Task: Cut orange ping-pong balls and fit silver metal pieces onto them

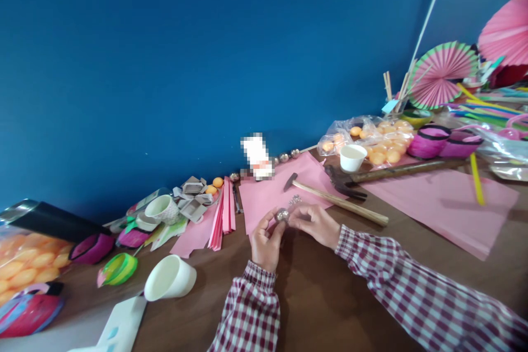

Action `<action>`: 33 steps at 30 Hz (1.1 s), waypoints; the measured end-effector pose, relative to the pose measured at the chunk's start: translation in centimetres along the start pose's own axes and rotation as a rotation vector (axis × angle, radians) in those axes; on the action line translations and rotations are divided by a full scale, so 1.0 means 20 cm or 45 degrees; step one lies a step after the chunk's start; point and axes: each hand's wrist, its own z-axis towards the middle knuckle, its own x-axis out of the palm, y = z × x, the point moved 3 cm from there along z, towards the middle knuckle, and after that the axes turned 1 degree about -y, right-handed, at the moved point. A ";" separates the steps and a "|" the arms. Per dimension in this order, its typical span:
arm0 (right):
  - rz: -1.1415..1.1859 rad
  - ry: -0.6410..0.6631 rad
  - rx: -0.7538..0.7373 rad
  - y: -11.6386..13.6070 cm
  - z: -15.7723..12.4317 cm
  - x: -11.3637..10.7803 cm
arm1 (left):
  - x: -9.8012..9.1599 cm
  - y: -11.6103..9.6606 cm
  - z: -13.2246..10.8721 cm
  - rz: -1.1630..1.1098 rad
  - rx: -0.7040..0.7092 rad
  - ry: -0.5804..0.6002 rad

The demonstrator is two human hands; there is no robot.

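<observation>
A small shiny metal ball (282, 215) sits between the thumb and fingers of my left hand (266, 241), over the front edge of a pink paper sheet (264, 198). My right hand (315, 224) is closed in a pinch just to the right of the ball; whatever its fingertips hold is too small to make out. Just beyond both hands lies a little heap of tiny silvery pieces (295, 199) on the sheet. A small hammer (338, 199) with a wooden handle lies beyond my right hand. Behind it is a larger claw hammer (396, 173).
Several more shiny balls (284, 157) line the blue wall (185, 66). A white paper cup (353, 158) stands by a bag of orange balls (385, 140). To the left are another white cup (170, 279), a green bowl (118, 269) and a dark bottle (53, 220).
</observation>
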 end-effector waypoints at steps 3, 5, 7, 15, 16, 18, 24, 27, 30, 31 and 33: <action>-0.013 0.005 -0.007 0.00 0.00 0.00 | 0.00 0.00 0.00 0.008 0.006 0.000; -0.032 0.004 -0.014 0.01 0.00 0.00 | 0.00 0.00 0.00 0.015 0.020 -0.001; -0.043 0.000 -0.021 0.01 0.00 0.00 | 0.00 -0.01 0.00 0.022 0.027 0.000; -0.047 0.007 -0.006 0.00 0.00 0.00 | 0.00 -0.01 0.00 0.053 0.047 0.008; -0.052 0.009 -0.008 0.00 0.00 0.00 | 0.00 -0.01 0.00 0.054 0.053 0.008; -0.064 0.014 -0.013 0.00 0.00 0.00 | 0.00 -0.02 0.00 0.057 0.065 0.012; -0.063 0.016 -0.023 0.01 0.00 0.00 | 0.00 -0.02 0.00 0.100 0.101 0.026; -0.050 0.004 -0.018 0.01 0.00 0.00 | 0.00 -0.02 0.00 0.121 0.116 0.020; -0.025 -0.012 0.021 0.01 0.00 0.00 | 0.00 -0.01 -0.01 0.133 0.116 0.027; -0.013 -0.016 0.036 0.00 0.00 0.00 | 0.00 -0.01 -0.01 0.137 0.114 0.029; 0.005 -0.025 0.068 -0.01 0.00 0.00 | 0.00 -0.01 -0.01 0.145 0.106 0.034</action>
